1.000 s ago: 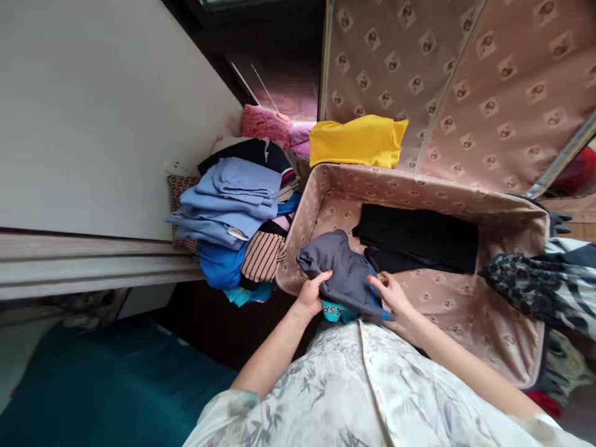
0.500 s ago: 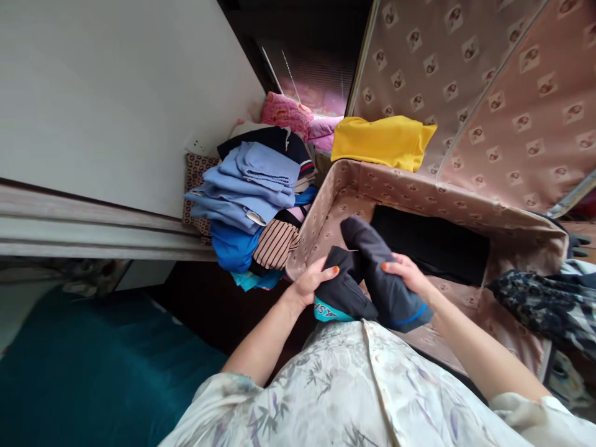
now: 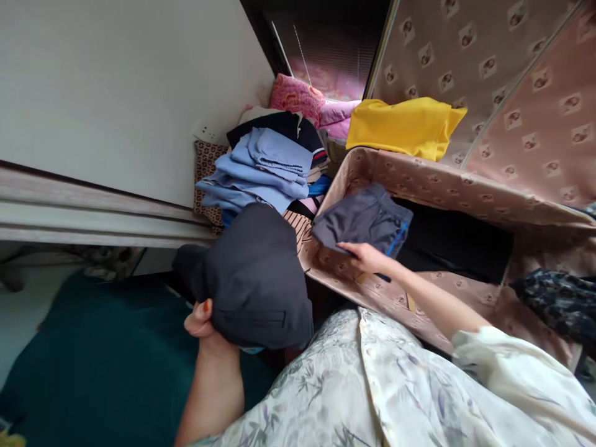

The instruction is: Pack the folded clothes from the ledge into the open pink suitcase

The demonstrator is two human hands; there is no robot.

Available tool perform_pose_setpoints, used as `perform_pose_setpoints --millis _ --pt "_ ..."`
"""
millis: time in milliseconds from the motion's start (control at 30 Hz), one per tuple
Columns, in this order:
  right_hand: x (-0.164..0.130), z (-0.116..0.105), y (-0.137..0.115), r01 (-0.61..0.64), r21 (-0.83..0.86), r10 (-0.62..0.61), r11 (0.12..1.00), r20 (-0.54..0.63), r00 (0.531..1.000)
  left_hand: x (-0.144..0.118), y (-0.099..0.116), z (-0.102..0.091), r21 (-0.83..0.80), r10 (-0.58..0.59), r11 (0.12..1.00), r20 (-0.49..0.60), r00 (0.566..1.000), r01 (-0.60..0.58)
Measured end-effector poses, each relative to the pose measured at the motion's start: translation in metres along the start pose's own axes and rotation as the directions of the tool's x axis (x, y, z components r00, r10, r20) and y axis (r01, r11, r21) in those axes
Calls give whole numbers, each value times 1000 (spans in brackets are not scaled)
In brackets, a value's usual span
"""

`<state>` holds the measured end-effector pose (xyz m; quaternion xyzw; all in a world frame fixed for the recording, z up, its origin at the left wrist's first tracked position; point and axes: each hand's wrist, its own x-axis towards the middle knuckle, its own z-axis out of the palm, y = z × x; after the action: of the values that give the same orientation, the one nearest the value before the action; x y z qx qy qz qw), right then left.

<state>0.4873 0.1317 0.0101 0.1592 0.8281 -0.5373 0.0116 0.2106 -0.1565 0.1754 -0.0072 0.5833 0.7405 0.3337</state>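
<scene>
Dark grey garment [image 3: 254, 279] sits at centre-left of the frame, bunched and draped over the left hand [image 3: 201, 320], which is clenched into its lower edge, thumb showing an orange nail. It hangs clear of the box, over the dark gap beside the teal surface [image 3: 93, 360] at lower left.

Second piece, grey folded shorts with a blue side stripe [image 3: 365, 220], lies at centre frame inside the patterned fabric box [image 3: 447, 186], against its near-left corner. Right hand [image 3: 365, 257] rests on the shorts' near edge, fingers extended flat and pressing; whether it actually pinches the cloth I cannot tell.

Just right of the shorts, in the same box: black folded clothing [image 3: 459, 245], touching or nearly so.

Yellow folded garment [image 3: 403, 127] lies on the box's far rim, upper centre. Left of the box, a stack of light blue clothes [image 3: 261, 171] tops a mixed pile; pink cushions [image 3: 302, 99] behind it. White wall [image 3: 116, 93] fills upper left. Dark patterned fabric [image 3: 554, 298] at right edge. The person's floral shirt [image 3: 372, 385] fills the bottom.
</scene>
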Motion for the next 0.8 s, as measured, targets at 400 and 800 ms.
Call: perform_pose_setpoints --millis 400,800 --pt "40 101 42 -165 -428 329 889 344 879 -23 0 43 193 73 981 -320 944 -10" --pt "48 95 38 -509 514 408 690 304 861 -10 4 58 386 -243 902 83 967 194"
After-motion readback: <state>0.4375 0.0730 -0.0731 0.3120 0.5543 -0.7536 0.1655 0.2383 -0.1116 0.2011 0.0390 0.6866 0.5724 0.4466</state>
